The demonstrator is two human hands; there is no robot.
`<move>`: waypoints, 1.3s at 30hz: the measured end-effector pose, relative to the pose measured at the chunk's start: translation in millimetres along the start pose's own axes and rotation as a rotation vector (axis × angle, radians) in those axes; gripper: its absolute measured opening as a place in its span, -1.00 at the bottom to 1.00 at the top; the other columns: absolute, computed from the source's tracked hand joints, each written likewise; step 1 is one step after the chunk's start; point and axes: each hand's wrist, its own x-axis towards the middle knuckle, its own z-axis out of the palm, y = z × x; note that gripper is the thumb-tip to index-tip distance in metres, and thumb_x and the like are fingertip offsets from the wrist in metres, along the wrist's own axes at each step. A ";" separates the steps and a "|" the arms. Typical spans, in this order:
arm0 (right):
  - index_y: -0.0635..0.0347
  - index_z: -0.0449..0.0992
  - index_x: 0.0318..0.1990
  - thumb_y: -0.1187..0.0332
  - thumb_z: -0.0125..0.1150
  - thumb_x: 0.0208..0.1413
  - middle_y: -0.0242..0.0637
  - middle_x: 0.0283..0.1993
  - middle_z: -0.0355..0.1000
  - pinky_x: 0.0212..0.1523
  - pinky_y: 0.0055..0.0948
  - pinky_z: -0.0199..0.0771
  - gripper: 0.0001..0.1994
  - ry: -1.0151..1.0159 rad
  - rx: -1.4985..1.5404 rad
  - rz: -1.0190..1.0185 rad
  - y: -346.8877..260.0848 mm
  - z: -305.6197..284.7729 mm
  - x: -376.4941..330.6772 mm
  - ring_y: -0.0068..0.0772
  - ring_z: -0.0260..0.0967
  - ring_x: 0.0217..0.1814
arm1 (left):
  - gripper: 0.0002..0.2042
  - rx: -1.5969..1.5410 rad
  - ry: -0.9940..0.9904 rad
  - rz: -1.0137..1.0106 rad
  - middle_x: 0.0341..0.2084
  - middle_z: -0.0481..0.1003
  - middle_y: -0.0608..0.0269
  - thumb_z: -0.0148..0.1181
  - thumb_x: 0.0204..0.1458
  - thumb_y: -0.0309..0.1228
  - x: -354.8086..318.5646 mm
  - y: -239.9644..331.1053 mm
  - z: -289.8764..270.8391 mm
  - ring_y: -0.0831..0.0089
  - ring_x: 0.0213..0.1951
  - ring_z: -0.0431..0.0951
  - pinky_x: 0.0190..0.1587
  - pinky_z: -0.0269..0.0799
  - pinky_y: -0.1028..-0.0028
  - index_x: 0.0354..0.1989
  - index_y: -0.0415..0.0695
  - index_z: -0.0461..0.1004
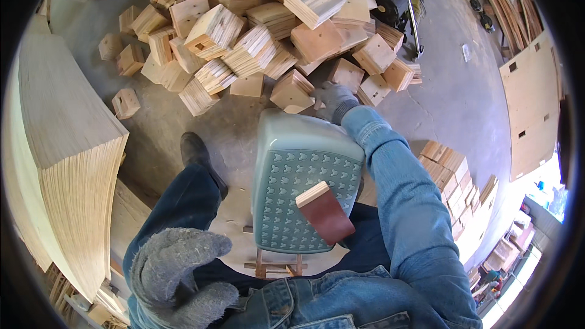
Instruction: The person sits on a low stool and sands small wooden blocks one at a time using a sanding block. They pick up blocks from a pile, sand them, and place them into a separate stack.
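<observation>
From my remote post: right grip (334, 102), grey-gloved, extends beyond the stool, fingers at the right side of a wood block (291, 94) on the near edge of the far heap of blocks (213, 31). Whether it has closed on that block, I cannot tell. Left grip (163, 273), also gloved, hangs near and left — thumb and fingers apart, nothing between them. A red-brown-faced block (327, 215) lies slantwise on the green stool (281, 204), toward its near right. Right — stacked blocks (450, 167) on the floor.
</observation>
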 end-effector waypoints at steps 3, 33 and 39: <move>-0.01 0.62 0.20 0.00 0.46 -0.01 -0.02 0.18 0.52 0.32 -0.06 0.46 -0.40 0.078 0.227 0.054 19.3 41.7 -6.6 0.10 0.47 0.27 | -0.43 -0.035 -0.049 -0.046 0.08 0.57 -0.15 0.37 -0.09 -0.61 -8.2 -1.4 -2.1 0.11 0.10 0.57 0.21 0.43 0.27 0.21 -0.37 0.48; 0.35 0.55 0.23 0.07 0.52 -0.30 0.12 0.13 0.59 0.26 -0.24 0.58 -0.16 0.055 0.548 0.250 8.1 6.0 30.0 0.00 0.60 0.17 | -0.56 0.143 -0.106 0.135 -0.10 0.66 -0.14 0.45 -0.01 -0.39 40.7 -8.4 4.8 0.02 -0.08 0.67 0.01 0.56 0.22 0.03 -0.38 0.60; 0.36 0.45 0.33 0.06 0.57 -0.27 0.15 0.19 0.53 0.34 -0.23 0.51 -0.07 0.154 0.439 0.206 1.3 -29.8 -24.3 0.07 0.52 0.24 | -0.52 0.249 -0.114 0.129 -0.04 0.65 -0.09 0.44 -0.01 -0.37 8.0 8.9 5.6 0.03 -0.06 0.67 0.02 0.57 0.23 0.10 -0.33 0.57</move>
